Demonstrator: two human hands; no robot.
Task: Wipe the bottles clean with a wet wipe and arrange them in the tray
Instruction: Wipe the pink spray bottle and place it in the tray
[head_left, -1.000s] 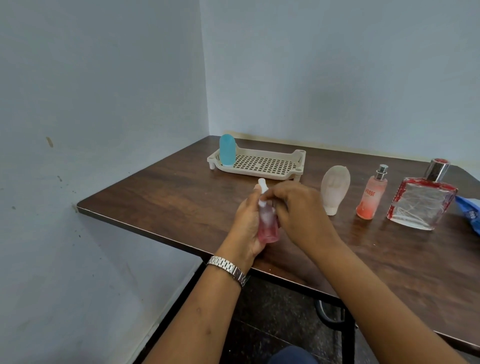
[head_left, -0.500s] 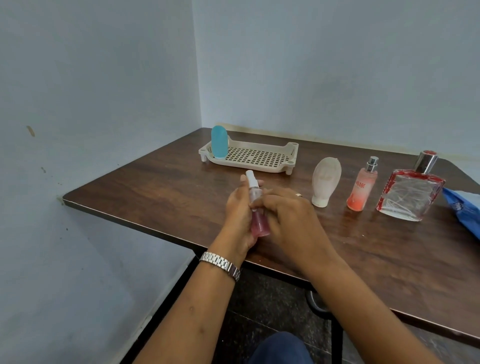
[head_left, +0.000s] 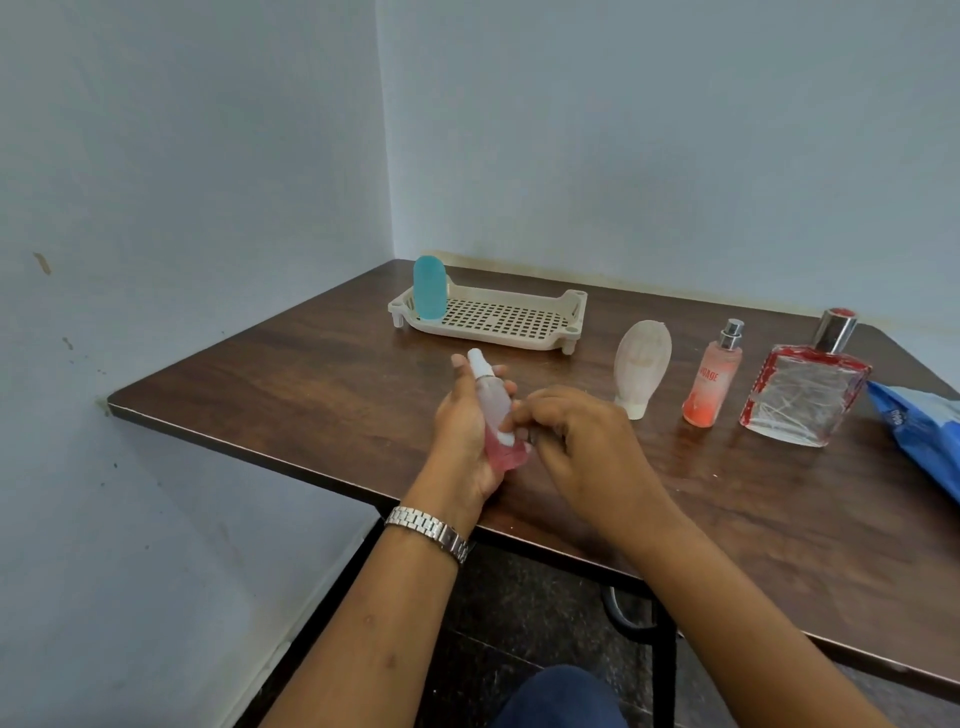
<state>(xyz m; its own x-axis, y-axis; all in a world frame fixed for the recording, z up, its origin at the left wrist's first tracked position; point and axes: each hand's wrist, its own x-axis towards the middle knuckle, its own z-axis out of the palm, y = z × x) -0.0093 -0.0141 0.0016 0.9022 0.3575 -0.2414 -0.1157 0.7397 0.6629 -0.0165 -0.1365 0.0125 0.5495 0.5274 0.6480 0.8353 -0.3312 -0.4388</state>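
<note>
A cream tray (head_left: 569, 332) with a grid-perforated floor is seen on the dark wood-grained counter (head_left: 291, 395); a blue bottle (head_left: 430, 287) is stood inside it.

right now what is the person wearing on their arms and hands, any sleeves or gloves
No sleeves show anywhere in the picture. The left hand and right hand wear no gloves. A silver metal link watch sits on the left wrist.
</note>
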